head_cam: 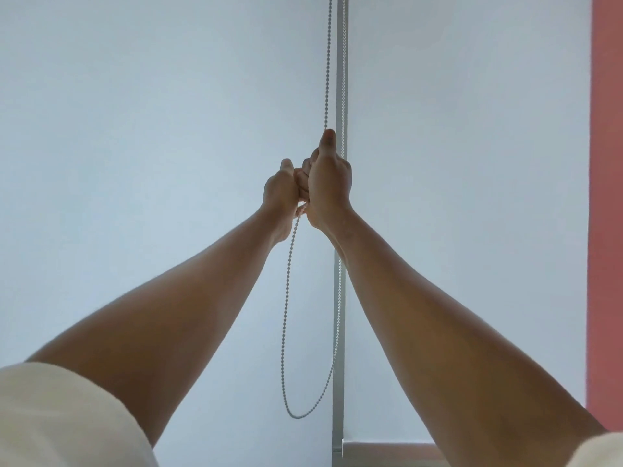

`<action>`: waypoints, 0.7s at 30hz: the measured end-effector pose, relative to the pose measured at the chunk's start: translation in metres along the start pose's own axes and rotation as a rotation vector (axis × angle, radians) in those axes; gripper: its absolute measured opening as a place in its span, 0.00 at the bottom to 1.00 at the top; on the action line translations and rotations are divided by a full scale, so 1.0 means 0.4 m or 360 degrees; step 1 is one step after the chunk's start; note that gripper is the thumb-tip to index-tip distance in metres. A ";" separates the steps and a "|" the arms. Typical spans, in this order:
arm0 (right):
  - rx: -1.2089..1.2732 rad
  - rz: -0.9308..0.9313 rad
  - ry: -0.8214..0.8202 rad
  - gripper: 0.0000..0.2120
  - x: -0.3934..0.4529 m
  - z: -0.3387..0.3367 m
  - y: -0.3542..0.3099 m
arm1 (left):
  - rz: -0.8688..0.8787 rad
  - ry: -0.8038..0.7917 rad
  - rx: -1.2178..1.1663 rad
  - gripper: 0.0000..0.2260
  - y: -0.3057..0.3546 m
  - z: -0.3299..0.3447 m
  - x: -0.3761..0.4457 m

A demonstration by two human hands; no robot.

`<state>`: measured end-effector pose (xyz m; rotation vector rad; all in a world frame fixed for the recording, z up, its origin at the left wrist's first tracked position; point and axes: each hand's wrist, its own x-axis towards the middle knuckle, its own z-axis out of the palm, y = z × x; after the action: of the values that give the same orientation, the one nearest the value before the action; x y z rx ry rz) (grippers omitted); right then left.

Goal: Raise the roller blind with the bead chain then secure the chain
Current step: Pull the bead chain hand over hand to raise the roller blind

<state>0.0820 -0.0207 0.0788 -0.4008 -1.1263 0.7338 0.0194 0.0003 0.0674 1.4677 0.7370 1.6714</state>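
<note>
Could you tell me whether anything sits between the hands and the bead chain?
Nothing visible does. The right hand and left hand are both closed directly on the bead chain, whose loop hangs free below them beside the grey frame strip.

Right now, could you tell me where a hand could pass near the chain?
Free: the blind left of the left hand, and the blind between the frame and the pink wall. Crowded: both hands, the right hand included, clasp the chain together beside the frame.
</note>
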 end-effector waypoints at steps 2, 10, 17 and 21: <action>-0.0081 0.0031 -0.0004 0.27 -0.018 -0.010 0.010 | -0.0007 -0.0017 0.0008 0.26 0.023 0.003 0.001; -0.0169 0.0422 -0.0132 0.26 -0.194 -0.139 0.263 | -0.0066 -0.0088 0.0081 0.24 0.076 0.064 0.000; -0.0274 0.0417 -0.0401 0.27 -0.178 -0.187 0.268 | 0.0191 0.0271 0.0000 0.21 0.031 0.100 0.023; -0.0448 0.0490 -0.0513 0.29 -0.126 -0.213 0.259 | 0.0406 0.0262 -0.0053 0.21 0.019 0.088 0.016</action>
<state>0.1148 0.0225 -0.0538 -0.7236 -1.4990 0.9341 0.0523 -0.0007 0.0830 1.4615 0.6257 2.0077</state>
